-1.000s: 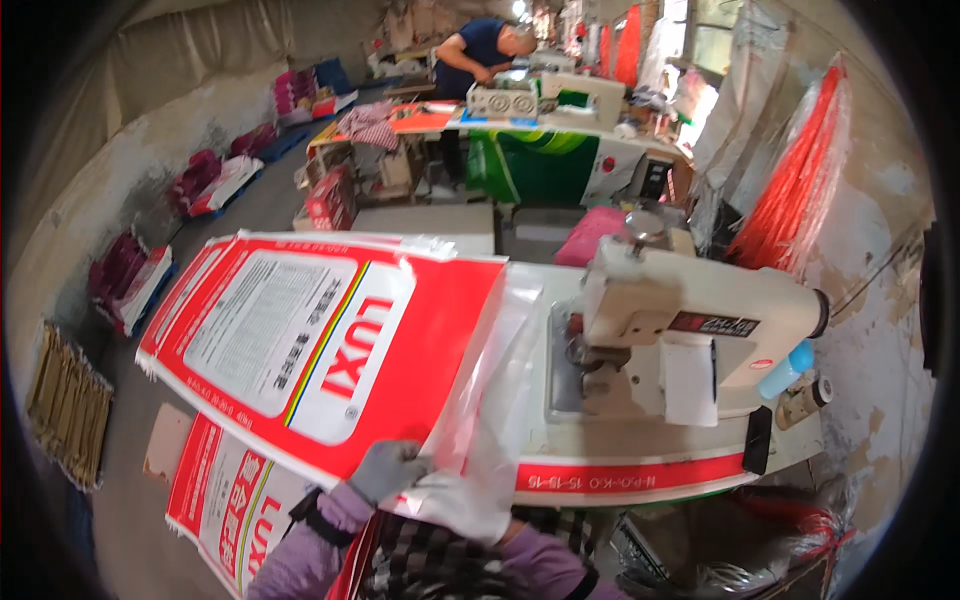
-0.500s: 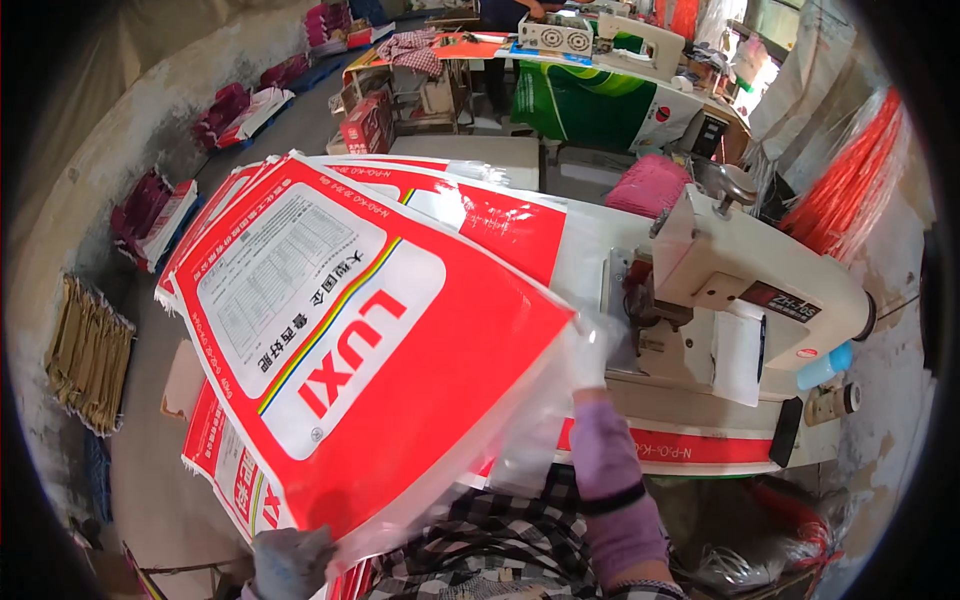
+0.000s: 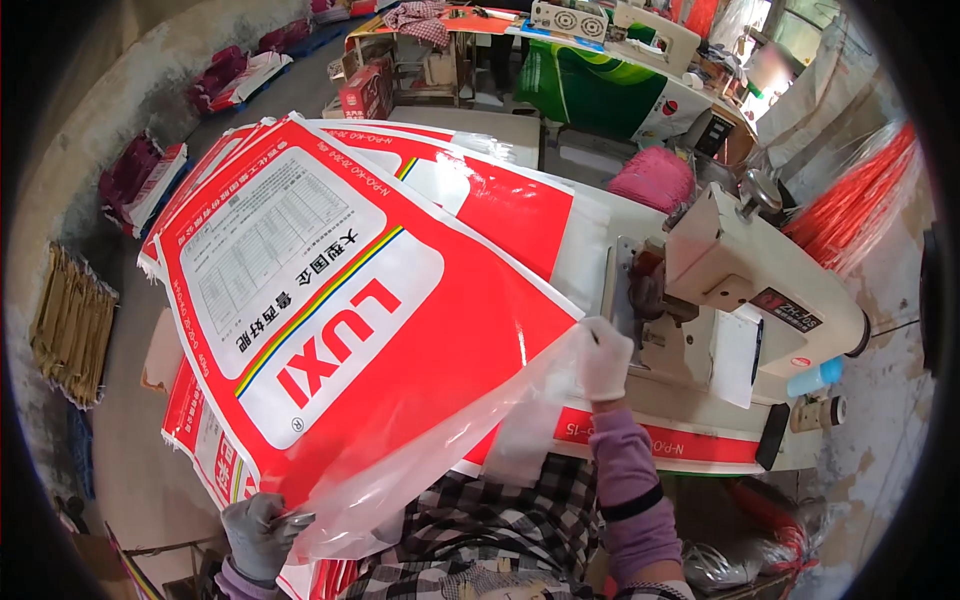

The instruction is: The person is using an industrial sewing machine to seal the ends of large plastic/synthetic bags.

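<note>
A large red and white printed sack [image 3: 430, 375] lies slanting across a pile of similar sacks [image 3: 515, 225]. From its near edge sticks out a band of clear plastic liner [image 3: 430, 440], stretched between my hands. My left hand [image 3: 255, 535], in a grey glove, is closed on the sack's near left corner. At the right corner my right hand [image 3: 604, 358], in a white glove, is closed on the sack's edge and liner. Just right of that hand stands a cream industrial sewing machine [image 3: 745, 270], its head facing the sack.
A pink thread cone [image 3: 652, 182] sits behind the machine. Red strands [image 3: 860, 200] hang at the right wall, and a blue bottle [image 3: 815, 378] stands beside the machine. Folded tan sacks [image 3: 72, 325] lie on the left. Another sewing table with green sacking [image 3: 585, 90] is at the back.
My left hand has moved left and slightly up, drawing the near edge tauter. The right hand, blurred before, now shows clearly at the right corner. More of the clear liner is exposed.
</note>
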